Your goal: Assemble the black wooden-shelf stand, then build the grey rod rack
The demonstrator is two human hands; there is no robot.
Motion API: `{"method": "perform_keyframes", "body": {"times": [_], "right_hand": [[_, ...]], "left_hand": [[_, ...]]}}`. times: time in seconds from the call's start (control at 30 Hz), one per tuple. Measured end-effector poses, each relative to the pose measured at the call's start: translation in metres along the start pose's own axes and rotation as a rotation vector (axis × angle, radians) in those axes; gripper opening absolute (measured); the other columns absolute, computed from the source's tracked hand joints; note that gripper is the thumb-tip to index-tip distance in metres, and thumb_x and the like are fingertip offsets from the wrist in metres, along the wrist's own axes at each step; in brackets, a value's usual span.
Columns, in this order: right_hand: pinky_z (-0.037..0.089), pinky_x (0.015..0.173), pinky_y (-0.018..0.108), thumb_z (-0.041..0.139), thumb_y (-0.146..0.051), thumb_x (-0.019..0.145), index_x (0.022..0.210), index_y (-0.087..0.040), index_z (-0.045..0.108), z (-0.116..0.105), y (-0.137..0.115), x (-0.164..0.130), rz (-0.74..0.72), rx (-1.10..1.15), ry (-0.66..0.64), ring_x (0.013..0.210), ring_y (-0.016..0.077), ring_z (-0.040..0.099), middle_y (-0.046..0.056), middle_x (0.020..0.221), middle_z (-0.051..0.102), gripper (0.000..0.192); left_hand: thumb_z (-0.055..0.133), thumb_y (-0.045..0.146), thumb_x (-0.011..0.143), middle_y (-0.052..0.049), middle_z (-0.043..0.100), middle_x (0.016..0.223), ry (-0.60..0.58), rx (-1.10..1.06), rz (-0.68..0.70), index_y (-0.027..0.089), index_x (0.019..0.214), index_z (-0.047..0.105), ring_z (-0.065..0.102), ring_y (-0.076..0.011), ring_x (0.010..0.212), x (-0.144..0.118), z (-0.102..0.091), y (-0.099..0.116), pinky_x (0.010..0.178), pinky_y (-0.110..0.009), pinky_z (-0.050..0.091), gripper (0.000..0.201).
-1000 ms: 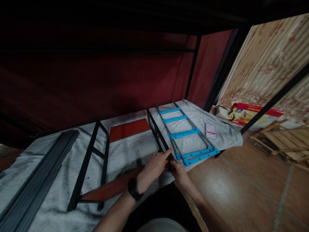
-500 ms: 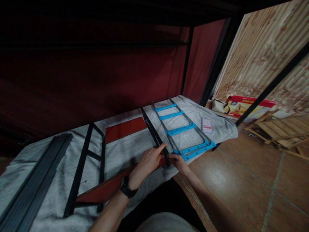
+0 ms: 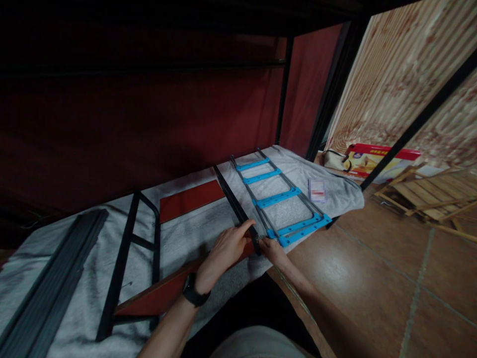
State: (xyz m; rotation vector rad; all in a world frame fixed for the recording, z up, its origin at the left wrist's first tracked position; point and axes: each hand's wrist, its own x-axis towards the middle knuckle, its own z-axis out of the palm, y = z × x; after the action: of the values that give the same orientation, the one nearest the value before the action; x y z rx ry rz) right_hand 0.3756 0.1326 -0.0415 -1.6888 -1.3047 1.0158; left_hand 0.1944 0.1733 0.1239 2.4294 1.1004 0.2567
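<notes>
My left hand (image 3: 229,250), with a dark watch on its wrist, is closed over the right end of a reddish-brown board (image 3: 149,297). Its thumb lies along a black metal side frame (image 3: 236,209), where board and frame meet. Against the outer face of that frame, my right hand (image 3: 273,250) has its fingers pinched together; whatever they hold is hidden. At the board's other end stands a second black metal frame (image 3: 124,256) with a crossbar. Farther back, another reddish-brown board (image 3: 192,200) spans between the two frames.
A grey cloth (image 3: 190,236) covers the surface. Blue-barred metal racks (image 3: 278,198) lie right of the frame, beside a small packet (image 3: 317,191). Dark grey slats (image 3: 55,283) lie at left. A folded wooden piece (image 3: 432,196) and a red-yellow box (image 3: 383,161) rest on the floor.
The view has shifted slightly. My right fingers have turned and curled a little more against the frame's outer face. My left hand keeps its hold on the board and frame.
</notes>
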Motion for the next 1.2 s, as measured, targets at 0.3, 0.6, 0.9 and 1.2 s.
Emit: {"method": "perform_keyframes", "body": {"times": [0.3,0.6,0.9,1.2], "right_hand": [[0.047,0.050,0.024,0.042,-0.017,0.091,0.070,-0.021,0.052,0.004,-0.001,-0.003,0.055,0.046,-0.049,0.049,0.0138,0.060,-0.003,0.058,0.058,0.023],[0.032,0.046,0.022,0.050,-0.018,0.091,0.065,-0.021,0.051,0.006,-0.001,0.001,0.055,-0.066,0.019,0.046,0.0100,0.050,-0.003,0.052,0.053,0.027],[0.037,0.045,0.021,0.044,-0.017,0.095,0.076,-0.022,0.056,0.013,0.000,-0.001,0.132,-0.029,-0.092,0.043,0.0117,0.055,-0.004,0.051,0.057,0.023],[0.039,0.045,0.019,0.045,-0.022,0.098,0.076,-0.019,0.057,0.011,-0.003,0.003,0.176,-0.069,-0.121,0.045,0.0099,0.055,-0.001,0.056,0.059,0.025]], "left_hand": [[0.046,0.012,0.093,-0.006,0.072,0.118,-0.025,0.063,-0.026,0.028,0.144,0.046,0.068,-0.0215,0.106,-0.002,0.000,0.003,0.093,-0.033,0.050,0.054],[0.048,0.014,0.093,-0.004,0.073,0.118,0.008,0.076,0.006,0.031,0.147,0.043,0.068,-0.0211,0.105,-0.007,0.002,0.000,0.091,-0.032,0.050,0.057],[0.047,0.010,0.092,-0.003,0.069,0.128,0.008,0.048,0.010,0.032,0.145,0.046,0.067,-0.0205,0.109,-0.009,0.001,-0.001,0.095,-0.033,0.049,0.058],[0.049,0.010,0.092,-0.003,0.068,0.129,0.029,0.036,0.047,0.031,0.144,0.047,0.067,-0.0206,0.111,-0.007,0.008,-0.007,0.098,-0.033,0.049,0.056]]}}
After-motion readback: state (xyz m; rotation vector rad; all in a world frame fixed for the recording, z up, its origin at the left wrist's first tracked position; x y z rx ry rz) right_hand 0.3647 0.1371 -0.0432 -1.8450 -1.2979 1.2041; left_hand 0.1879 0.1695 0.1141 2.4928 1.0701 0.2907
